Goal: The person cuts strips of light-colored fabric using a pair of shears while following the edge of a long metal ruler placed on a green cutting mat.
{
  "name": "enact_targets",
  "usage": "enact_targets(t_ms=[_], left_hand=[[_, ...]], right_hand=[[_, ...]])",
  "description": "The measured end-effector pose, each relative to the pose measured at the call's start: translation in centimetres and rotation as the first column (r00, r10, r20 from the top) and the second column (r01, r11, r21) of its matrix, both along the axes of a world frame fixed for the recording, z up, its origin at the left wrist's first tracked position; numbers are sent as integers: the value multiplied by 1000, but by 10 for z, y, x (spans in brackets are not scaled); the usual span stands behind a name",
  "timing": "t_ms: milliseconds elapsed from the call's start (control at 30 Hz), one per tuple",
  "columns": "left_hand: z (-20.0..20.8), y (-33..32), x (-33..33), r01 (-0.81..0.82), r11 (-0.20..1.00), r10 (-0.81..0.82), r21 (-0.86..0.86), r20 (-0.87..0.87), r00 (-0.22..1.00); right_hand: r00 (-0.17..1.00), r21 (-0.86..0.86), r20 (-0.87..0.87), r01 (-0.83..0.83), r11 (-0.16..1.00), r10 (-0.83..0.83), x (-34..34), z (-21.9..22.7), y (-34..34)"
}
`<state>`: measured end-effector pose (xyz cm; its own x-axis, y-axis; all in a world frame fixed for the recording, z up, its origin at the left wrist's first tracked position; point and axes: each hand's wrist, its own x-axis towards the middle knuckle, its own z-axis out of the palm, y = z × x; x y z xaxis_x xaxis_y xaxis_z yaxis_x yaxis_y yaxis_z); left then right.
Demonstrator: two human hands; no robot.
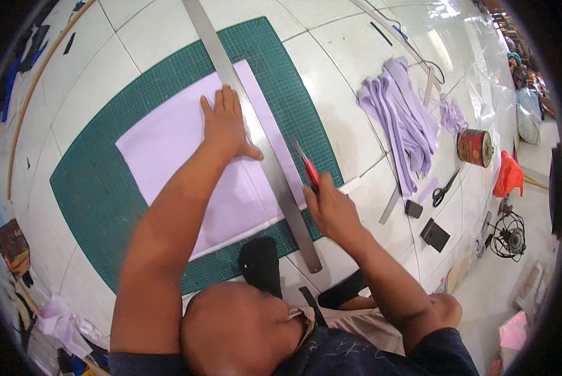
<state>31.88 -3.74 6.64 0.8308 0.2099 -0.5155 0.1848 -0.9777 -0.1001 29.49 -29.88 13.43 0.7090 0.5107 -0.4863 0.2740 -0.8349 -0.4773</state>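
Lilac fabric (174, 138) lies flat, apparently layered, on a green cutting mat (93, 194) on the tiled floor. A long steel ruler (278, 172) runs slantwise across it, leaving a strip of fabric on its right side. My left hand (224, 131) lies flat with its fingers stretched out, pressing on the fabric and the ruler's left edge. In my right hand (334, 210) is a red box cutter (310, 170), its blade end pointing away from me over the mat, just right of the fabric strip. My right fingers wrap the handle and partly hide it.
To the right lie a bundle of lilac fabric strips (400, 125), black scissors (445, 188), dark blocks (435, 234) and a red round tin (474, 148). Farther right are a red plastic bag (508, 175) and a small wire-caged fan (507, 236). A long thin stick (25, 94) curves along the left.
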Motion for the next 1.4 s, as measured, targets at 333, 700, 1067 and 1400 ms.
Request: enact_targets(t_ms=[333,700,1067,1400], left_hand=[[1,-3,2,8,1000,-9,-27,-25,1000],[3,-1,1,0,999,-1,-38,-31,1000],[3,-6,2,34,999,-35,-7,-12,999],[2,-7,7,1,1000,-1,-7,-26,1000]], right_hand=[[998,110,41,35,993,-40,91,-55,184],[997,103,65,43,994,-50,97,-69,191],[999,115,28,33,993,-36,110,-62,190],[993,-68,-117,-4,998,-4,21,-61,59]])
